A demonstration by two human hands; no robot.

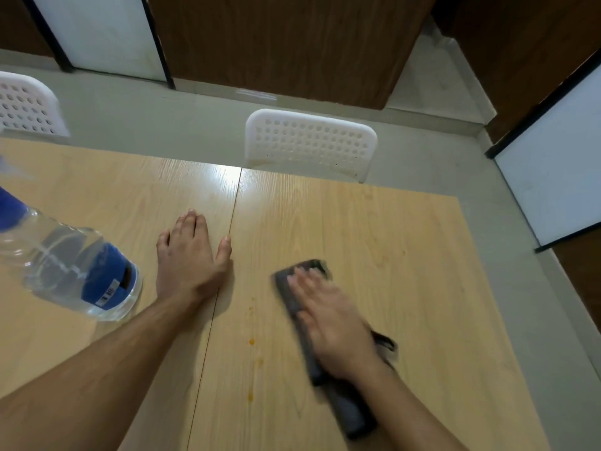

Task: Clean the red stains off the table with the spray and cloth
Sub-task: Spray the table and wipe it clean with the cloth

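**Desk:** What stands on the table, and what is in it?

**Photographer:** A clear plastic spray bottle (70, 268) with a blue label, near the left edge of the light wooden table (406, 242). It holds a clear liquid; its blue top runs out of frame at the left.

**Desk:** And the hands?

**Photographer:** The left hand (190, 255) lies flat on the wood just beside the bottle, fingers straight, thumb spread toward the seam between the two boards. The right hand (331, 323), blurred, presses flat on a dark grey cloth (294, 301), fingers straight and together. The cloth lies right of the seam toward the near edge, one end poking past the fingertips, the other trailing under the wrist.

**Desk:** The stains?

**Photographer:** Small orange-red spots (251, 341) in a loose line just left of the cloth, between it and the seam.

**Desk:** The room?

**Photographer:** A white perforated chair (310, 141) at the far edge, a second chair (27, 105) at the far left corner, a pale floor (146, 115), brown wood panels (276, 40) and white panels in black frames behind.
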